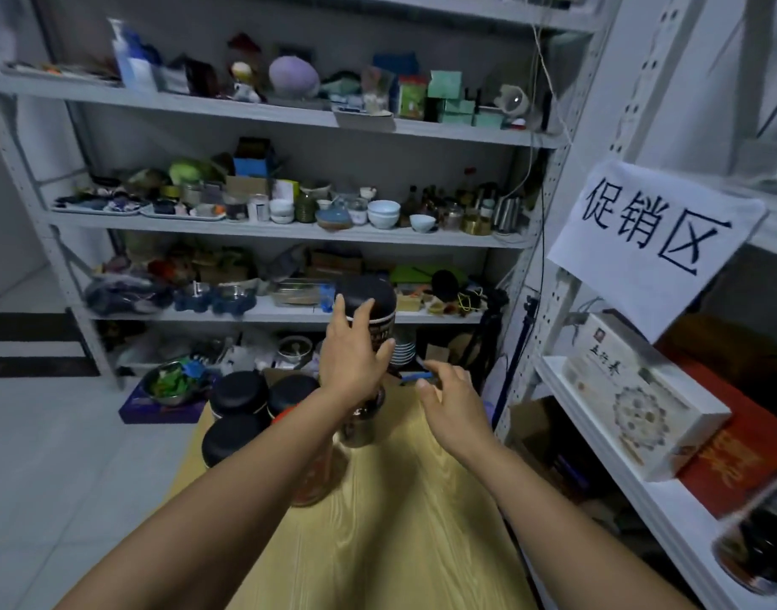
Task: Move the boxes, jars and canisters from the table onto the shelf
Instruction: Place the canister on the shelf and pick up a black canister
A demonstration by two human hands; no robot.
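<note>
Two glass jars (316,473) stand on the wood-grain table (399,512), partly hidden under my left forearm. Right of the table, the white shelf (597,438) carries a dark jar (760,548) at its near end (blurred), then a red box (738,460) with a white box (641,398) lying against it. Over the table's far half my right hand (450,407) hangs with fingers apart and loosely curved, holding nothing. My left hand (353,358) is above the table's far end, fingers and thumb clamped round a black-lidded canister (377,301) held upright in the air; its base is hidden behind my hand. The two hands are near each other but apart. At the table's far left corner three more black-lidded canisters (239,391) stand bunched together. Up and right of the table hangs a paper sign (655,239) with dark characters. Beyond the table a tall grey rack (289,233) stands crowded with bowls, bottles and small boxes.
</note>
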